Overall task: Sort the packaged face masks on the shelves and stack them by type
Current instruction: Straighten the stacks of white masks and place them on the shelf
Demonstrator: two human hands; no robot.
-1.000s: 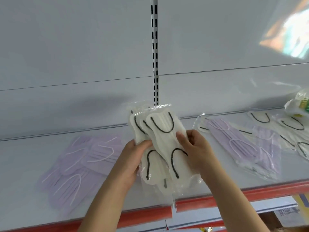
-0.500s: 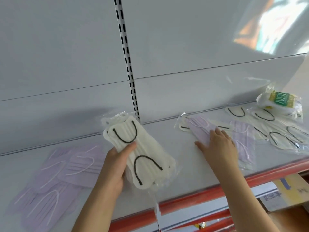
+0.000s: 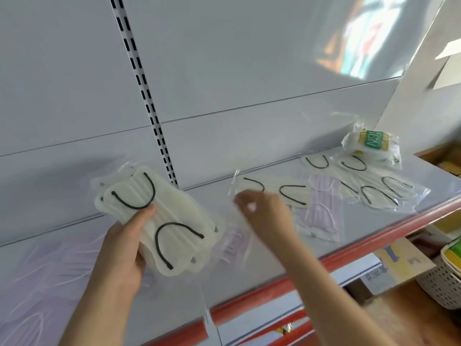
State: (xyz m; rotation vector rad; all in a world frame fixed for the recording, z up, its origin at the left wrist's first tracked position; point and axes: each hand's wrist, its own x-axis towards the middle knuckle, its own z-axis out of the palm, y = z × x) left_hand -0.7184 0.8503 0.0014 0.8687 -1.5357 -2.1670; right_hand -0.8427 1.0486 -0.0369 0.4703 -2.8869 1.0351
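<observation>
My left hand (image 3: 124, 245) grips a stack of packaged white masks with black ear loops (image 3: 169, 221), held tilted above the shelf (image 3: 262, 260). My right hand (image 3: 264, 213) is motion-blurred, with curled fingers that seem to hold a purple mask packet (image 3: 233, 243) hanging below it. Behind it a white mask packet (image 3: 282, 192) lies on the shelf beside another purple packet (image 3: 321, 213). Several white packets (image 3: 376, 188) lie further right. A pile of purple masks (image 3: 45, 275) lies at the left.
A bagged pack with a green label (image 3: 371, 144) sits at the shelf's far right. The shelf has a red front edge (image 3: 349, 253) and a slotted upright (image 3: 147, 96) on the back wall. Below right stand a white basket (image 3: 444, 280) and a cardboard box (image 3: 399, 268).
My right hand left the white stack, reached to the purple packet on the shelf, and now moves it leftward. My left hand keeps the white stack. The view has swung right.
</observation>
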